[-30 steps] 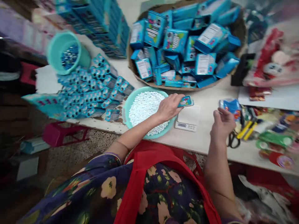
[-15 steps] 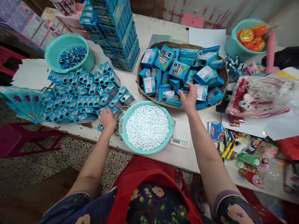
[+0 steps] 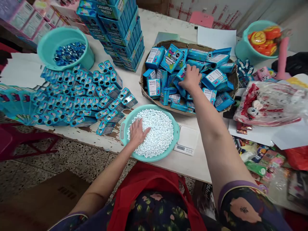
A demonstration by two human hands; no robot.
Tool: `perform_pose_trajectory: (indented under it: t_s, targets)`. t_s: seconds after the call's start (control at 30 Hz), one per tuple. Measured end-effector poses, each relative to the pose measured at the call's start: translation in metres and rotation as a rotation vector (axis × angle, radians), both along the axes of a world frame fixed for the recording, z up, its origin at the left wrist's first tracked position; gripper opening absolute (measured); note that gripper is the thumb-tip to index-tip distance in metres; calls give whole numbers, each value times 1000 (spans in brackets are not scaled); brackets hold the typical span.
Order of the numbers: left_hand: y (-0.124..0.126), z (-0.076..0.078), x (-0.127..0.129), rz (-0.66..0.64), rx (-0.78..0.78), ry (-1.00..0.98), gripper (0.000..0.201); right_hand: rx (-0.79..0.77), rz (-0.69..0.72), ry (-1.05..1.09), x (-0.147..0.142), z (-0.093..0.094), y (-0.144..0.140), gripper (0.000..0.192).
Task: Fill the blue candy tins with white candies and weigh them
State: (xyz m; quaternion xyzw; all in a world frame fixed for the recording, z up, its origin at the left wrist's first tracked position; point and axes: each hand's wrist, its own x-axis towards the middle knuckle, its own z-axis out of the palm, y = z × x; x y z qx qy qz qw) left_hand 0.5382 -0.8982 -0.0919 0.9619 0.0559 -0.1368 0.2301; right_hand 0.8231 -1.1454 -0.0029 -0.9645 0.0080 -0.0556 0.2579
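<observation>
My left hand (image 3: 138,132) rests with fingers spread on small white candies (image 3: 157,134), which fill a turquoise basin (image 3: 122,130) at the table's front edge. Up in the cardboard tray (image 3: 143,89), my right hand (image 3: 192,78) grips a blue candy box (image 3: 181,74), and its fingers hide part of that box. Other blue boxes (image 3: 172,58) printed "Caramelo Macizo" lie jumbled around it. To the left stand rows of small blue boxes (image 3: 81,102) with round holes in their ends.
A small white scale (image 3: 185,149) sits right of the basin. A tall stack of blue boxes (image 3: 120,32) rises behind. One turquoise bucket (image 3: 90,57) holds shiny blue wrapped pieces; another (image 3: 240,48) holds orange toys. Plastic bags (image 3: 271,102) and packets crowd the right.
My left hand has left the small boxes and moved right onto the white candies. My right hand has reached farther into the tray and taken hold of a box, which is now tilted.
</observation>
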Motion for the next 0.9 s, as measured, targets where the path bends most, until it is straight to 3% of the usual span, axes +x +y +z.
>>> perform_pose_trajectory:
  t_s: [0.07, 0.1, 0.17, 0.27, 0.37, 0.47, 0.63, 0.77, 0.9]
  targets:
    - [-8, -1, 10, 54, -9, 19, 72, 159, 16, -29, -33, 14, -11, 78]
    - [-11, 0, 16, 69, -31, 27, 72, 310, 61, -47, -53, 20, -17, 82]
    - [-15, 2, 28, 91, -106, 56, 68, 675, 105, -8, -99, 27, -24, 71]
    - [-23, 4, 42, 121, -224, 137, 59, 1144, -33, 175, -165, 24, -21, 49]
    - [-28, 3, 49, 167, -297, 202, 49, 1335, -202, 313, -209, 13, -9, 46]
    - [-27, 0, 51, 278, -486, 219, 42, 1355, -286, 343, -236, 4, -2, 45]
    - [-24, 7, 46, 488, -1073, 323, 40, 1297, -276, 326, -269, -3, -1, 41]
    - [-23, 32, 42, 589, -1321, 374, 37, 1143, -311, 333, -292, -3, 4, 48]
    - [-23, 67, 42, 570, -1489, 462, 32, 844, -194, 289, -308, 3, 14, 46]
